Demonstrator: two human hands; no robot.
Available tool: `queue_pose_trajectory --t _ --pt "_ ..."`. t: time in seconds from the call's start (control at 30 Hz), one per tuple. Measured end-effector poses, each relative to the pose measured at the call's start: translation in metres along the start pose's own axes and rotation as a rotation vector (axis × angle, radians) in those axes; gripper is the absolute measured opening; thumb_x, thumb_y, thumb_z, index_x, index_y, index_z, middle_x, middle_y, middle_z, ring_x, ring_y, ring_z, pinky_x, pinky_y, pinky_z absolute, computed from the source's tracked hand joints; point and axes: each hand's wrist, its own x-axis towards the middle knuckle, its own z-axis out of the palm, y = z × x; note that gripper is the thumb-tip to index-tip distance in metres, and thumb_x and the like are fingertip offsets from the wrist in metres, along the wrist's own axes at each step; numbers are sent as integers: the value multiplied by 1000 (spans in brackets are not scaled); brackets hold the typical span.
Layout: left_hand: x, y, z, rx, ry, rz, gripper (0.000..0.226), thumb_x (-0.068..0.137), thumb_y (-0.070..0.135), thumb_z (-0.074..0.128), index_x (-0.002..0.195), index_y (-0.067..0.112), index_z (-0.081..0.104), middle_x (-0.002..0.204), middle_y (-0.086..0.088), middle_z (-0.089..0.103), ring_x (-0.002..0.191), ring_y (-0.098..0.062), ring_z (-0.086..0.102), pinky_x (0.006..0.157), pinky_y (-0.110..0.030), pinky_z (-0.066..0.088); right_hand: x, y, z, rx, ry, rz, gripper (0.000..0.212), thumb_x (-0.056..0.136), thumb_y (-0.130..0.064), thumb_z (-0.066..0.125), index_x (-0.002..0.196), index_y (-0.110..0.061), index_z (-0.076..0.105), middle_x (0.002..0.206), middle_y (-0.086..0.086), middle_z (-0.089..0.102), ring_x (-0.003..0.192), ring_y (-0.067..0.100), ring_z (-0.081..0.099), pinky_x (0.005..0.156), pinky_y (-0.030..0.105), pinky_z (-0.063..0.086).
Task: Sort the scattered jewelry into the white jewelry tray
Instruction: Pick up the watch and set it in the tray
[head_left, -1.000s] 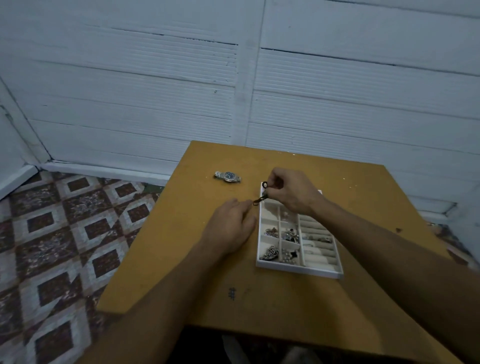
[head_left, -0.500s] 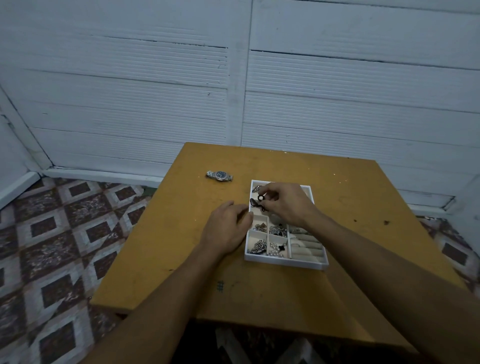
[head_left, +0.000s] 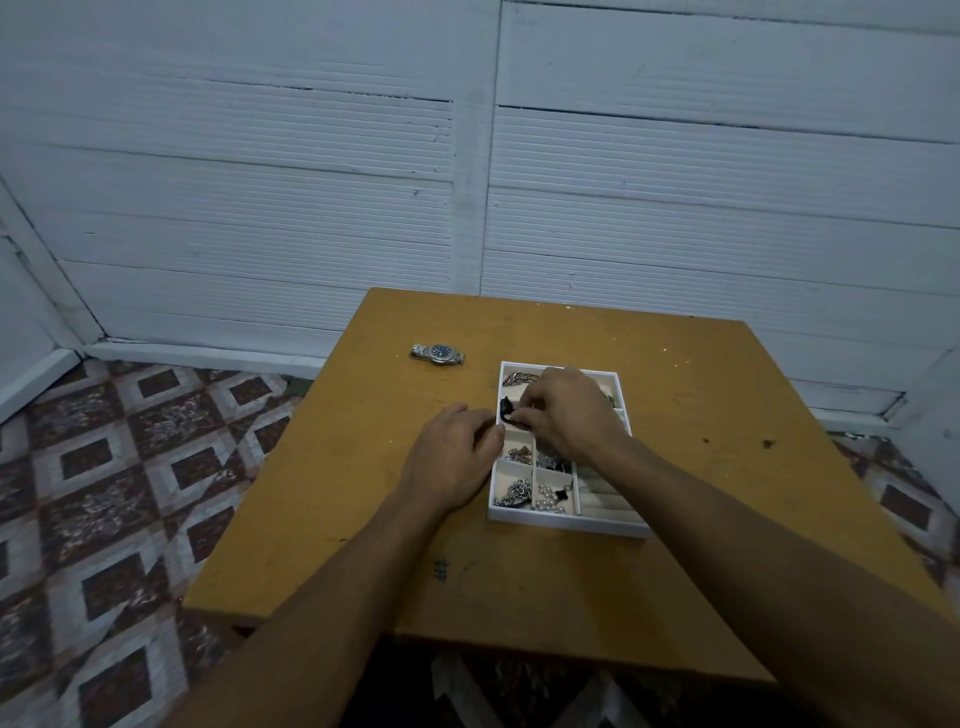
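Note:
A white jewelry tray (head_left: 563, 521) with small compartments lies in the middle of the yellow table (head_left: 701, 519); several compartments hold silver chains and beads. My right hand (head_left: 569, 410) is over the tray's left side and pinches a black piece of jewelry (head_left: 508, 407), which hangs into a left compartment. Just left of the tray, my left hand (head_left: 454, 460) rests on the table, its fingertips touching the tray's left wall. A silver wristwatch (head_left: 438, 354) with a dark dial lies loose on the table, up and left of the tray.
The table stands against a white panelled wall (head_left: 467, 182). Patterned floor tiles (head_left: 104, 493) lie to the left, beyond the table's edge. Small dark marks dot the table's right side.
My right hand has come down from above the tray's top left corner into the tray with the black piece. My left hand let go of the piece's end and stays by the tray's left wall.

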Motion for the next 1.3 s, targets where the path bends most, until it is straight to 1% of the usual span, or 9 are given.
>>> queue_pose_trajectory --t 0.07,0.17,0.3,0.4,0.57,0.7,0.97,1.17,1.3 --pt "1 2 -3 10 -23 10 32 98 38 43 112 17 64 107 -5 66 123 -23 48 91 -34 42 0 4 -3 1 -23 20 17 85 -34 66 87 -20 76 88 1 69 93 22 58 81 36 49" --pt "-1 3 -2 34 -56 2 44 98 42 43 136 21 51 130 -8 57 130 -26 42 101 -38 40 0 8 -5 25 -56 50 17 81 -36 67 82 -22 77 73 -3 71 81 19 64 79 36 54" --pt "-3 1 2 65 -60 23 40 97 46 39 130 26 51 118 -7 59 117 -26 49 92 -38 44 1 1 0 -21 -72 28 21 82 -36 64 89 -22 78 83 3 72 86 24 63 76 34 53" --pt "-5 3 0 59 -67 18 45 98 42 41 138 23 47 127 -9 57 126 -27 44 99 -39 42 2 -2 4 -44 -78 17 23 83 -33 58 90 -23 78 90 5 70 92 29 61 74 35 52" --pt "-4 2 0 73 -65 13 51 97 44 40 143 20 43 128 -9 56 123 -26 46 100 -42 42 5 -1 1 -32 -73 25 24 85 -38 62 103 -28 73 105 5 65 106 29 53 85 38 46" --pt "-4 3 0 75 -57 18 50 97 43 41 140 19 46 129 -9 56 126 -27 45 101 -42 41 5 -1 4 -18 -99 12 25 89 -39 59 109 -32 72 105 4 63 108 30 50 86 39 45" --pt "-3 4 -7 54 -59 28 52 98 41 44 145 18 41 142 -6 50 138 -22 34 109 -39 35 6 4 8 -45 -76 -80 25 90 -43 56 105 -31 72 98 -2 54 103 22 44 84 37 39" --pt "5 -5 -23 60 -12 1 51 99 42 45 145 21 42 146 -1 45 138 -17 32 111 -37 32 14 14 16 195 45 -5 20 90 -29 58 105 -22 69 105 1 57 105 20 50 92 40 41" --pt "21 -25 -40 103 18 -29 51 97 40 48 145 25 38 144 -1 47 134 -17 38 109 -37 33 39 8 19 177 28 -20 23 89 -22 57 109 -18 66 104 2 60 101 21 54 92 40 44"
